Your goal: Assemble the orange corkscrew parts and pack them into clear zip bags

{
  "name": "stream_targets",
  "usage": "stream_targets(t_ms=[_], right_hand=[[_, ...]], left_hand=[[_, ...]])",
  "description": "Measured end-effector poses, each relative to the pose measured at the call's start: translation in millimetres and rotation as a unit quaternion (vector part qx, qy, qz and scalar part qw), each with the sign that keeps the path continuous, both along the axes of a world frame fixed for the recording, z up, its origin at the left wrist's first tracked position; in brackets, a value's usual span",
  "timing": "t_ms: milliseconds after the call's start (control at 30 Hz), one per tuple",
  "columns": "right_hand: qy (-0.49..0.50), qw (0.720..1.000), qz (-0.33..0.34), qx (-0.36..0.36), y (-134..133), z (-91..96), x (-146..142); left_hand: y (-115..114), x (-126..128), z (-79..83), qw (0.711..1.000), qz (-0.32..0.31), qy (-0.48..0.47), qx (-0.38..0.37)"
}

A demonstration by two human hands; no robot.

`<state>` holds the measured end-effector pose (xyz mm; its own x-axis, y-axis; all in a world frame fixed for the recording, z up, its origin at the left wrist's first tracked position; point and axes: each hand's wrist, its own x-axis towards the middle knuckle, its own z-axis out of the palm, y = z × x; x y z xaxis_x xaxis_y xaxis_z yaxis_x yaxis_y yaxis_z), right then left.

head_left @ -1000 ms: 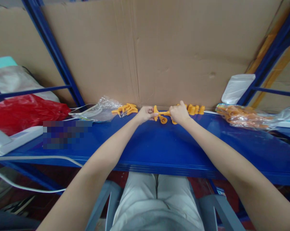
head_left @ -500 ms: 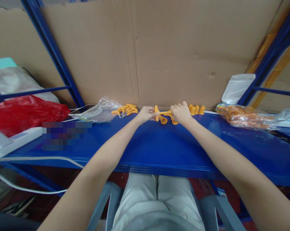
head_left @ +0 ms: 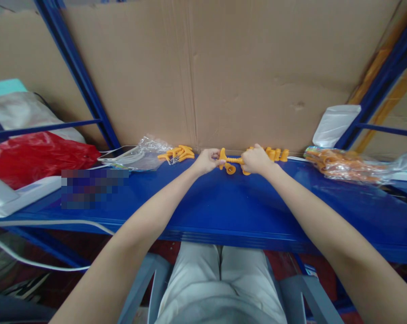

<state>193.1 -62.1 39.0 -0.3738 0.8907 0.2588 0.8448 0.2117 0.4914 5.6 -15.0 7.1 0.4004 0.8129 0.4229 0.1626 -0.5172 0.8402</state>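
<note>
Near the back of the blue table, my left hand [head_left: 206,162] pinches a yellow-orange plastic crosspiece [head_left: 222,157] between thumb and fingers. A ribbed yellow rod [head_left: 235,160] runs from that piece to my right hand [head_left: 256,159], whose fingers are wrapped round its other end. Just below the rod lies a yellow funnel-like cup [head_left: 230,169]; another sits partly hidden under my right hand. To the right stand several yellow cups [head_left: 280,155] in a row. Left of my left hand is a heap of yellow plastic pieces [head_left: 180,153] with small metal chains.
A clear plastic bag [head_left: 147,153] and white cables lie left of the heap. Farther left is a red plastic bag [head_left: 41,157]. A clear bag of orange parts [head_left: 341,164] lies at right. Cardboard [head_left: 230,81] walls the back between blue posts.
My right hand has shifted slightly right and turned a little, and more of the ribbed rod shows between my hands. My left hand keeps its pinch.
</note>
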Motion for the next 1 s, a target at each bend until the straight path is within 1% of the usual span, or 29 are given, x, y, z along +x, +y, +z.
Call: stream_targets(t_ms=[100,167,233,300,367,433,533,667,767,867,933,1000], right_hand=[[0.008,1.0,-0.002,-0.023,3,0.5,5],[0.024,1.0,-0.005,-0.013,4,-1.2,7],[0.044,0.999,0.001,0.026,5,-3.6,7],[0.057,0.996,0.015,0.074,4,-6.0,5],[0.056,0.993,0.027,0.1,3,-8.2,3],[0.043,0.994,0.03,0.094,3,-10.1,1],[0.019,0.997,0.028,0.073,3,-11.8,-1],[0.01,0.998,0.019,0.062,2,-9.5,-4],[0.011,0.999,0.011,0.039,1,-6.2,-4],[0.015,1.0,0.008,-0.005,2,-5.1,-2],[0.02,0.999,0.004,-0.026,3,-5.8,1],[0.03,0.999,0.001,-0.015,5,-7.1,3]], left_hand=[[0,4,-0.4,0.999,0.005,0.014,0.029],[-1,6,0.3,0.999,0.019,0.009,0.024],[-2,5,1.8,1.0,0.026,-0.006,-0.013],[-5,3,3.8,0.997,0.018,-0.025,-0.073],[-8,-1,5.4,0.992,0.006,-0.038,-0.12],[-10,-3,6.0,0.989,0.001,-0.041,-0.141],[-10,-5,5.0,0.988,-0.009,-0.032,-0.148],[-5,-4,3.5,0.993,-0.004,-0.02,-0.118],[-2,-3,2.9,0.998,0.013,-0.004,-0.056],[0,0,1.6,0.999,0.024,0.022,0.004],[1,3,0.3,0.999,0.027,0.035,0.022],[1,6,-0.9,0.998,0.037,0.034,0.024]])
